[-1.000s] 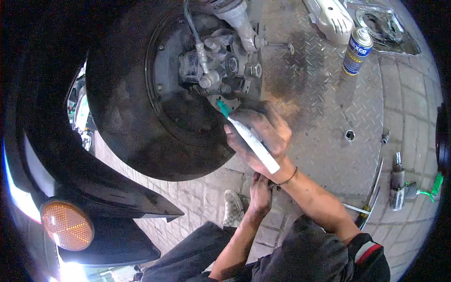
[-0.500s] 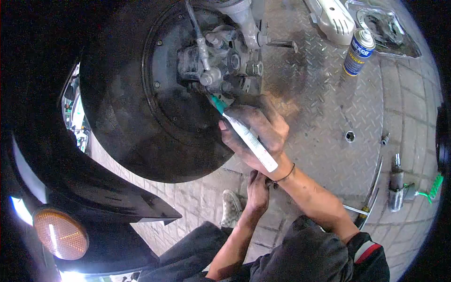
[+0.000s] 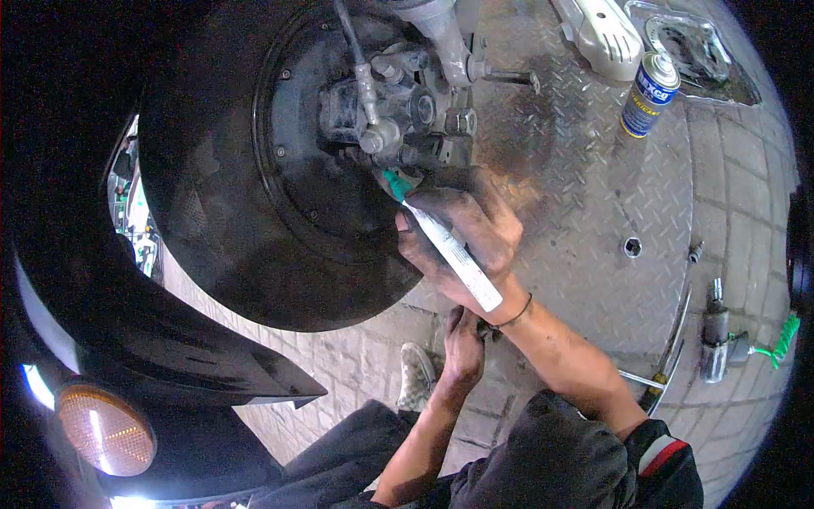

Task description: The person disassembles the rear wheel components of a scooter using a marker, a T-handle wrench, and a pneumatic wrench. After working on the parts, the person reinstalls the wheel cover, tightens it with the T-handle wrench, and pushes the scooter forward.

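My right hand [image 3: 466, 225] is closed around a slim white tool [image 3: 454, 259] with a green tip, its kind unclear. The green end points up and left, at the lower edge of the greasy brake caliper [image 3: 373, 114]; whether it touches is hard to tell. The fingers are partly hidden behind the caliper's mount. Just below, near the right wrist, my left hand [image 3: 465, 343] is curled shut, with something dark showing at its fingers. Beside both hands stands the black wheel [image 3: 220, 212] with a shock absorber [image 3: 437, 34] above.
A blue spray can [image 3: 650, 97] stands on the steel tread plate [image 3: 593, 170], near a silver cover [image 3: 598, 38] and a plastic tray [image 3: 746, 85]. A socket [image 3: 632, 247] lies on the plate. An air tool [image 3: 716, 339] with green hose rests on the paving. Black bodywork [image 3: 212, 356] is at left.
The green tip has shifted slightly, and the view has moved a little. Both hands keep nearly the same position and grip.
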{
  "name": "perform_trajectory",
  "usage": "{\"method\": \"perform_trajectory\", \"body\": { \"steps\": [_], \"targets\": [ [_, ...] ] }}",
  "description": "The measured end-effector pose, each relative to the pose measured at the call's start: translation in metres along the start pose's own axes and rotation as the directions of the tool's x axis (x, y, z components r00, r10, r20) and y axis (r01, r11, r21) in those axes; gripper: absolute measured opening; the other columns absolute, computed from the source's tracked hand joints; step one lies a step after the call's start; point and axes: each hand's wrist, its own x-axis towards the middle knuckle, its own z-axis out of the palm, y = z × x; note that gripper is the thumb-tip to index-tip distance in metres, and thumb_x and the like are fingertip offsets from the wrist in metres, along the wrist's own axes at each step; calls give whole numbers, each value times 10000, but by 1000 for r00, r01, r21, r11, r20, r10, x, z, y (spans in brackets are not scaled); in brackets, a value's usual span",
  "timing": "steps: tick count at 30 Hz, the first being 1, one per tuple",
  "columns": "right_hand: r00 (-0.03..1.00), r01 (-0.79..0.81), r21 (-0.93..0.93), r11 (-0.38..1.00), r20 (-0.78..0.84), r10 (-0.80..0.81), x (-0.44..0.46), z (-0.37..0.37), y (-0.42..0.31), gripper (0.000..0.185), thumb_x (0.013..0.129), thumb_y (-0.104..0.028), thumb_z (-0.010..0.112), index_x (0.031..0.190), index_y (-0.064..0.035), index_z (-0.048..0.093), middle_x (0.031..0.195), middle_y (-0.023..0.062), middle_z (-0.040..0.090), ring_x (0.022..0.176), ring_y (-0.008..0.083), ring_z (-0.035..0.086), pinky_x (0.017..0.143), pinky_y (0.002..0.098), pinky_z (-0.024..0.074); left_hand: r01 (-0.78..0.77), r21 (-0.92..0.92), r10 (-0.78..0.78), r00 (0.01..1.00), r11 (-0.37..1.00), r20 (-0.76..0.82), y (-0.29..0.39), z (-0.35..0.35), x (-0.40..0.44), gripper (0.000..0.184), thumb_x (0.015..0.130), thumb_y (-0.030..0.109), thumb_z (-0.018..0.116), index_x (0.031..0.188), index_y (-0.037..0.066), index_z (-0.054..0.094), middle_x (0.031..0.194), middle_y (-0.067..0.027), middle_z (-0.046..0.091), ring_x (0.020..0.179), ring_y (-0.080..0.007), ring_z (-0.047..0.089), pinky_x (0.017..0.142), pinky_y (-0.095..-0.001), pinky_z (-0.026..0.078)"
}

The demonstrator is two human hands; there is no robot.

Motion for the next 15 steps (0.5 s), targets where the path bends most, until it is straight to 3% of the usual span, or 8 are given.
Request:
{"method": "perform_trajectory", "body": {
  "steps": [8, 10, 14, 15],
  "targets": [
    [1000, -30, 23, 999, -1, 30, 1, -1, 1, 393, 657, -83, 833, 1022, -61, 689, 983, 157, 679, 764, 296, 690, 616, 358, 557, -49, 26, 49, 999, 998, 8, 3, 0, 0, 342, 826, 60, 638, 1166, 52, 601, 1180, -192, 627, 1151, -418, 545, 939, -463, 465],
    [1000, -8, 16, 1000, 7, 8, -1, -1, 2, 407, 656, -86, 835, 1036, -63, 690, 1018, 166, 680, 780, 301, 699, 622, 358, 563, 62, -31, -58, 993, 998, 103, 6, -1, 0, 420, 912, 15, 383, 1304, 28, 533, 1262, -223, 563, 1181, -435, 482, 1009, -469, 409],
    [1000, -18, 52, 998, 9, 18, 1, -1, 2, 410, 652, -91, 837, 1036, -63, 694, 1014, 165, 681, 784, 299, 698, 625, 361, 564, 29, -21, -27, 996, 999, 84, 15, -6, 0, 440, 893, -10, 388, 1307, 30, 532, 1254, -229, 564, 1164, -444, 488, 1002, -478, 414],
    [1000, -19, 33, 999, 3, 19, 1, -1, 1, 406, 650, -91, 836, 1030, -62, 696, 1008, 165, 680, 778, 298, 696, 625, 363, 564, 43, -49, -40, 998, 998, 52, 13, -4, 0, 389, 849, 25, 533, 1236, 38, 567, 1223, -211, 592, 1161, -429, 517, 974, -468, 440]
  ]
}}
